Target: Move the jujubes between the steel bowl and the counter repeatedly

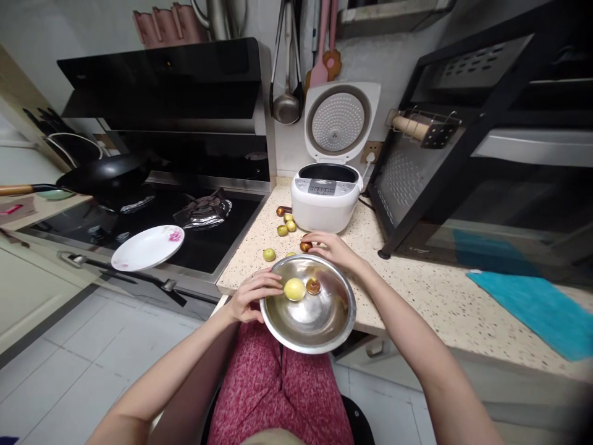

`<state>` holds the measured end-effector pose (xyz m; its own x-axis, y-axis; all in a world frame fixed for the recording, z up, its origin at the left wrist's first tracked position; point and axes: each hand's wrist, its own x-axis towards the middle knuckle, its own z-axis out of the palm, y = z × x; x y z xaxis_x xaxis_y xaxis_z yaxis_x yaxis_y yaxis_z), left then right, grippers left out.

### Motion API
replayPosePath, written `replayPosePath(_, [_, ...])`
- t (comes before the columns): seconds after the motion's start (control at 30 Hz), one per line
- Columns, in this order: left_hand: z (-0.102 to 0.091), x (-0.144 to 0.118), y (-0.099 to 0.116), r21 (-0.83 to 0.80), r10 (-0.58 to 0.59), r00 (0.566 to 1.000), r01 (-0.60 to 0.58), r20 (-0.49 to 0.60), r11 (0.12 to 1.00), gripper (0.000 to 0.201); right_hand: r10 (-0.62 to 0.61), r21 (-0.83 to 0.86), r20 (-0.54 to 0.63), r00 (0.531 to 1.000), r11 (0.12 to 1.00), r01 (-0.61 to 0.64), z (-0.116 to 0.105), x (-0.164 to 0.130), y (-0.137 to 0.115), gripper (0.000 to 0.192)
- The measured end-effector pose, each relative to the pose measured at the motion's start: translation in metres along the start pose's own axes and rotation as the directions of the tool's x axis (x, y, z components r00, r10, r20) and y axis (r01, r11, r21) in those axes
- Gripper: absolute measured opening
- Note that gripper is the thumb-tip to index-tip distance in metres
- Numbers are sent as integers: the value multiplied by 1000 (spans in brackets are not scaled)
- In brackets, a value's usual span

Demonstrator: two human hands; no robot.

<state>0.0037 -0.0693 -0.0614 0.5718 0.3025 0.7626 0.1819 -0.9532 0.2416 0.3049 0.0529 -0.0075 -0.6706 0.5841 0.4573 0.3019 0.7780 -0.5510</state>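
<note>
Steel gleams in the head view: a wide metal bowl (319, 321) sits over the person's lap, its far rim overlapping the front edge of the countertop (343, 256) near the front-left corner. Inside are a yellow fruit (294, 289) and a brown fruit (313, 285), lying close together on the bowl's far side. At least seven more show outside it, so the gathering seems to be in an early stage. A green fruit (269, 254) lies near the countertop's left edge, another pokes out behind the bowl's rim, and a small yellow-green cluster (290, 225) sits further back along that edge, with a reddish fruit (280, 211) beyond it. A glossy red-brown fruit (306, 246) lies just behind the bowl.

The left hand (254, 296) grips the bowl's left rim, fingers laid over the edge and thumb outside; the fingertips come close to the yellow fruit, and whether they touch it is unclear. The right hand (331, 248) reaches past the bowl's far rim, forearm slanting across the front edge, palm down and fingers curved over the red-brown fruit. I cannot tell whether they have closed on it. Behind, the rice cooker (324, 204) stands lid up toward the back edge.
</note>
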Motion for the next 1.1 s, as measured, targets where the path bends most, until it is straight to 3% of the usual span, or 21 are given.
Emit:
replayPosePath(0.1, [0,0,0,-14,-5,1000,5,0,1000,70,-14,73,-113,994,997,22,-11,1,-15,29])
replayPosePath(0.2, [0,0,0,-23,-14,1000,14,4,1000,70,-37,139,-143,989,989,57,-17,0,-35,28])
replayPosePath(0.33, [0,-1,0,-27,-25,1000,25,8,999,69,-115,229,-33,993,966,119,-15,-2,-55,26])
replayPosePath(0.5, [1,-1,0,-21,-12,1000,12,-8,1000,66,-213,247,117,970,952,179,-7,-4,-59,26])
replayPosePath(0.77, [2,1,1,-29,-13,1000,13,-19,1000,66,-144,110,292,946,987,116,2,-6,-51,37])
replayPosePath(1.1, [1,1,0,-34,-17,1000,17,5,999,65,-142,135,397,907,986,95,10,-7,-54,40])
